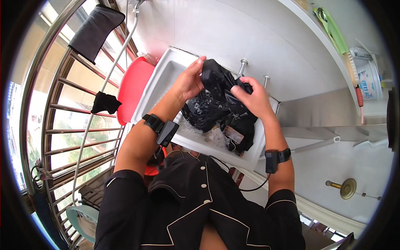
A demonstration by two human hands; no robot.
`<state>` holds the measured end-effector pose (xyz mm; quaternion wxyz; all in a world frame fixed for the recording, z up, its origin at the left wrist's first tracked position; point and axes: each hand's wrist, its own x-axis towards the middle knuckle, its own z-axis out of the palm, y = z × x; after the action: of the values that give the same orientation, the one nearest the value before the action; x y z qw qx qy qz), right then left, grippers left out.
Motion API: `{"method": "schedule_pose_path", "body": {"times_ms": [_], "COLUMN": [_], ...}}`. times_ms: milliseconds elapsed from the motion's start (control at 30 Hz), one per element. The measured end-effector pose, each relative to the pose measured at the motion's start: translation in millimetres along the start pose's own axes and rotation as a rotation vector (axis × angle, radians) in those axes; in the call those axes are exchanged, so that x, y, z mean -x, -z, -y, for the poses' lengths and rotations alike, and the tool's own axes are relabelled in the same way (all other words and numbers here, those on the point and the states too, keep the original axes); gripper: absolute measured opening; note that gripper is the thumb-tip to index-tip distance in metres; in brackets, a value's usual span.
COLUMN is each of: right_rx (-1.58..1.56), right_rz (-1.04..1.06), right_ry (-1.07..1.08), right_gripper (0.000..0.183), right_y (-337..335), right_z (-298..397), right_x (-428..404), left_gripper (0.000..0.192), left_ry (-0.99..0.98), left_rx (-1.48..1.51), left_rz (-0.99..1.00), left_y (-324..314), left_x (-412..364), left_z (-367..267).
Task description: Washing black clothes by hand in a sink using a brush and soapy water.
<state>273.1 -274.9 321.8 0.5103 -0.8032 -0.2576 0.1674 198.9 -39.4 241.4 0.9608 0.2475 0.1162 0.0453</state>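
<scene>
A wet black garment [212, 106] with soap suds lies bunched in a white sink [165, 75], its upper part raised towards the wall tap [242, 65]. My left hand [191, 80] is at the raised part's left edge, palm turned towards the cloth; the fingers' hold is partly hidden. On the other side, my right hand [254, 98] pinches a fold of the same cloth between thumb and fingers, just below the tap. A brownish rectangular block [233, 134] rests on the fabric near the sink's front right. Foamy water [215, 137] shows around it.
Left of the sink stands a red plastic basin [134, 90], beside metal window bars [84, 109] with a small black cloth [105, 103] and a grey cloth [97, 32] on them. A pale hose [107, 78] runs down there. Brushes [353, 68] and a white tub [369, 81] sit on the right shelf.
</scene>
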Motion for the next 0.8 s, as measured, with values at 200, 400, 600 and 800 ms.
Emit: {"method": "schedule_pose_path", "body": {"times_ms": [200,400,600,800], "right_rx": [0.417,-0.464,-0.489,-0.339], "right_rz": [0.281,0.25,0.27,0.397], "right_ry": [-0.221,-0.298,-0.402,-0.333], "right_gripper": [0.035,0.031,0.035,0.034], "right_y": [3.4,-0.5,-3.6,-15.2], "right_z": [-20.3,-19.5,-19.4,-42.1], "right_x": [-11.4,-16.3,-17.0,-12.4], "left_gripper": [0.046,0.04,0.051,0.054], "left_ry": [-0.034,0.075,0.219,0.208], "left_rx": [0.131,-0.427,-0.356,-0.285], "left_rz": [0.175,-0.095,0.034,0.057], "left_y": [1.8,21.4,16.3,28.6], "left_x": [-23.0,-11.3,8.6,1.4], "left_z": [1.8,33.6,45.3,18.6]}}
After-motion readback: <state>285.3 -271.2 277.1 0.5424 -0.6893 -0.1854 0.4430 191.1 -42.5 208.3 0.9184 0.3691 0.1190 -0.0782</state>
